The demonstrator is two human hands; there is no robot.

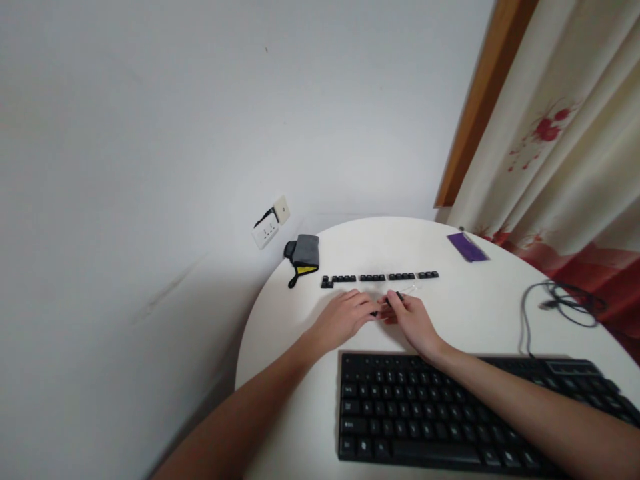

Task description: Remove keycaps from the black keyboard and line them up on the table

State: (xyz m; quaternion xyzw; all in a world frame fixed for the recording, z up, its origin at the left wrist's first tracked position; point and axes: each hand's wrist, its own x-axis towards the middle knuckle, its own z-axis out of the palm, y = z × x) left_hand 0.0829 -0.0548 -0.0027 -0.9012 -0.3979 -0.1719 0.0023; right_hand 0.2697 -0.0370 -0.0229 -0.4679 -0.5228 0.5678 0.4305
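My left hand (345, 317) and my right hand (411, 318) meet on the white round table (280, 320), just beyond the black keyboard (450, 417). Both have their fingers curled and pinched together around a small black piece (399, 296), probably a keycap; part of it is hidden by the fingers. A thin wire tool (411, 289) lies just past my right fingers. Farther back, a row of removed black keycaps (380, 277) is laid out in several groups.
A grey and yellow pouch (303, 255) lies at the table's far left edge, below a wall socket (265, 232). A purple card (467, 247) sits far right. The keyboard's cable (560, 300) coils at the right, near a flowered curtain (560, 147).
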